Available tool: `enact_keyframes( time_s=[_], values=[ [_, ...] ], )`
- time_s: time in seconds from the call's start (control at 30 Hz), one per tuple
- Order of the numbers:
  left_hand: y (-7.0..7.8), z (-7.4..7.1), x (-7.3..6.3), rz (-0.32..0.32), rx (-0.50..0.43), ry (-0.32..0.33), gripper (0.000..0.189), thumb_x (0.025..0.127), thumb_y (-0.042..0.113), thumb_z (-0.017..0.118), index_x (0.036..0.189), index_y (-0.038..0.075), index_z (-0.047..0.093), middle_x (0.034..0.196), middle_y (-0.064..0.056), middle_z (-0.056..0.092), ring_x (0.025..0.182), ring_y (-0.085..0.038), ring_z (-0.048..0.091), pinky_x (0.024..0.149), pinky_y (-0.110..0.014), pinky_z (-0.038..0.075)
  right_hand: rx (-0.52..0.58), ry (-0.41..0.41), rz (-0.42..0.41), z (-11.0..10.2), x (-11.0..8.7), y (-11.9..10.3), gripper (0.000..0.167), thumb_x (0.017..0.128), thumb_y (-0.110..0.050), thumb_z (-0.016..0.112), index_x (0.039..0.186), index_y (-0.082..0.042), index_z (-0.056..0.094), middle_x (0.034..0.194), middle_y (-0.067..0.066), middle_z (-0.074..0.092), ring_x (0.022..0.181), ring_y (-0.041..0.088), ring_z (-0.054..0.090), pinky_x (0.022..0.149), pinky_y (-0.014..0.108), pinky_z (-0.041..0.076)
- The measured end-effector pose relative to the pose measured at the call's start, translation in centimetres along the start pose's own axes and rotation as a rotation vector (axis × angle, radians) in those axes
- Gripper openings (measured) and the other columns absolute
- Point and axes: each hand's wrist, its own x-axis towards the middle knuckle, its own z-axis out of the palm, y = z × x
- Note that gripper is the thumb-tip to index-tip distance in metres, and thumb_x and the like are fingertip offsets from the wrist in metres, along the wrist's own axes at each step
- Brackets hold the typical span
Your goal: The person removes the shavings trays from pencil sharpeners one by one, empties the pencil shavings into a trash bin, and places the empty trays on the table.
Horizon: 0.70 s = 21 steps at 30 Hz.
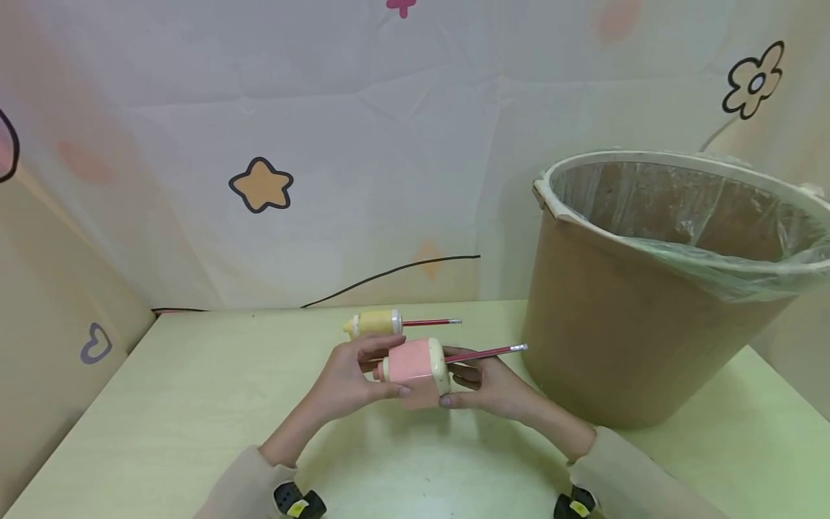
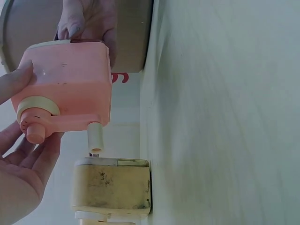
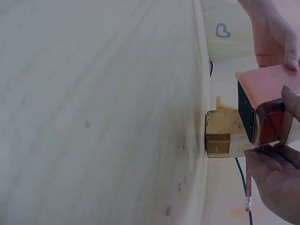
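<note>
Both hands hold a pink crank pencil sharpener (image 1: 410,364) above the table. A red pencil (image 1: 486,353) projects from its right end. My left hand (image 1: 353,378) grips the crank end, thumb on the near side and fingers behind. At the other end my right hand (image 1: 496,386) grips the body between thumb and fingers. The left wrist view shows its pink crank (image 2: 61,123) with a cream knob. In the right wrist view a translucent reddish drawer (image 3: 272,123) faces out beside a dark base. Just behind, a yellow pencil sharpener (image 1: 377,322) rests on the table, a red pencil (image 1: 431,322) in it.
A large brown bin (image 1: 609,324) with a clear plastic liner stands at the right, close to my right hand. A patterned cloth backdrop (image 1: 389,180) rises along the back of the pale table (image 1: 214,404).
</note>
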Motion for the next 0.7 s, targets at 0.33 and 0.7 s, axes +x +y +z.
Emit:
enact_keyframes(
  time_s=[0.33, 0.7],
  values=[
    [0.7, 0.0, -0.4, -0.011, -0.065, -0.005, 0.063, 0.065, 0.007, 0.081, 0.122, -0.003, 0.055, 0.122, -0.016, 0.056, 0.103, -0.024, 0.058, 0.084, -0.028, 0.048, 0.027, 0.013, 0.011, 0.3, -0.3, -0.3, 0.069, 0.072, -0.009, 0.077, 0.131, 0.005, 0.044, 0.132, 0.021, 0.045, 0.117, 0.034, 0.048, 0.093, 0.03, 0.042],
    [1.3, 0.1, -0.6, -0.048, -0.256, 0.057, 0.069, 0.068, 0.006, 0.078, 0.129, -0.005, 0.047, 0.124, -0.016, 0.055, 0.112, -0.021, 0.053, 0.09, -0.03, 0.044, 0.112, 0.058, -0.057, 0.9, -0.5, -1.1, 0.068, 0.073, -0.009, 0.076, 0.131, 0.003, 0.044, 0.131, 0.021, 0.046, 0.116, 0.034, 0.049, 0.092, 0.029, 0.042]
  ],
)
